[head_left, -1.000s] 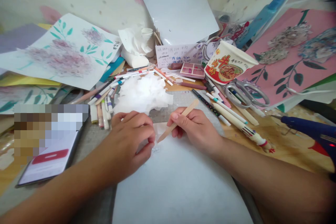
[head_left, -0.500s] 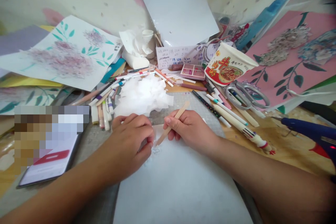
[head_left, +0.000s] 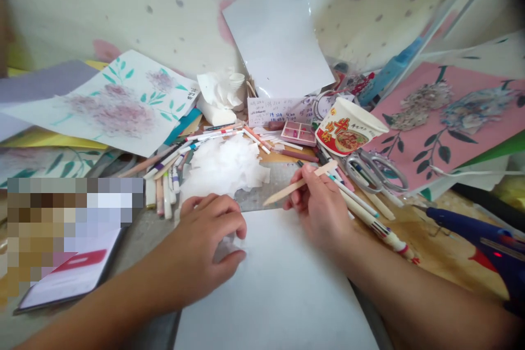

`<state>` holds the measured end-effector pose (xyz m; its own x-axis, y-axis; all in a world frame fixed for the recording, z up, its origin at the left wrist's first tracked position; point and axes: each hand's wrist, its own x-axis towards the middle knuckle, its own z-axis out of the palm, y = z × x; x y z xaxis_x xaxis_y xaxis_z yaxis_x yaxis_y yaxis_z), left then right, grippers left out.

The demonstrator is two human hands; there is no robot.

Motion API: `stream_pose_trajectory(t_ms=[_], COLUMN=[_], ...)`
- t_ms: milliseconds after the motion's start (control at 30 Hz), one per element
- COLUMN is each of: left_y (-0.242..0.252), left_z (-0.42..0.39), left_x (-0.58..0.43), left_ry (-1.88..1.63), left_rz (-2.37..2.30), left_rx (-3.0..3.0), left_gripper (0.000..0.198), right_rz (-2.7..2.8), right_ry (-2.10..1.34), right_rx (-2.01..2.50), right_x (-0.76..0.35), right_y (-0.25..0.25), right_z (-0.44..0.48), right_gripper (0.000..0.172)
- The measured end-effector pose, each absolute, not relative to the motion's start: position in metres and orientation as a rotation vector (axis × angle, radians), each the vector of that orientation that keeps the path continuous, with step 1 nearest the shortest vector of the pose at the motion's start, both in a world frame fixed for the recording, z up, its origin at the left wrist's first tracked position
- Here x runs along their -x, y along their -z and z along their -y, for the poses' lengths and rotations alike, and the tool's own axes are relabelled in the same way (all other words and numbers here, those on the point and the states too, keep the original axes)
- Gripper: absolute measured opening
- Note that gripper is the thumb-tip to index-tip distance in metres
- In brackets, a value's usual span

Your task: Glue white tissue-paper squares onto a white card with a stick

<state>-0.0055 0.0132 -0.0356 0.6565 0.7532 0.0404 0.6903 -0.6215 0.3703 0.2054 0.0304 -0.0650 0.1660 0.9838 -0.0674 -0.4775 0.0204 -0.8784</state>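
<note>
My right hand (head_left: 322, 202) grips a flat wooden craft stick (head_left: 287, 188) between thumb and fingers, its narrow tip pointing left above the far edge of a white sheet of paper (head_left: 283, 290). On the left side of that sheet rests my left hand (head_left: 209, 246), its fingers bent and its thumb apart from the forefinger. A small whitish patch shows in the gap between them, too unclear to name. Beyond my left hand lies a loose pile of white tissue paper pieces (head_left: 227, 164).
Markers (head_left: 170, 175) fan out left of the pile. At the right are scissors (head_left: 377, 169), a paper noodle cup (head_left: 348, 126), a multicolour pen (head_left: 379, 221) and a blue glue gun (head_left: 471, 235). A phone (head_left: 69, 279) lies left. Flower pictures (head_left: 135, 87) lean behind.
My right hand has lifted the craft stick away from the paper, up and to the right. My left thumb and forefinger have spread apart. The camera view has tilted upward slightly.
</note>
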Motion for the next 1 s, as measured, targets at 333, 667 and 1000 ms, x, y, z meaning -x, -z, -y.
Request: stream_pose_trajectory(t_ms=[333, 667, 1000], left_y=[0.035, 0.03, 0.039], left_z=[-0.021, -0.023, -0.024], left_x=[0.013, 0.014, 0.01], left_ry=[-0.585, -0.64, -0.765], left_rz=[-1.241, -1.26, -1.214], left_rx=[-2.598, -2.593, -2.607], left_gripper=[0.019, 0.02, 0.03], right_rz=[1.932, 2.32, 1.889], right_ry=[-0.539, -0.46, -0.796], right_rx=[0.94, 0.964, 0.881], right_x=[-0.218, -0.207, -0.22], right_y=[0.073, 0.072, 0.051], right_z=[-0.041, -0.046, -0.028], right_gripper=[0.023, 0.017, 0.012])
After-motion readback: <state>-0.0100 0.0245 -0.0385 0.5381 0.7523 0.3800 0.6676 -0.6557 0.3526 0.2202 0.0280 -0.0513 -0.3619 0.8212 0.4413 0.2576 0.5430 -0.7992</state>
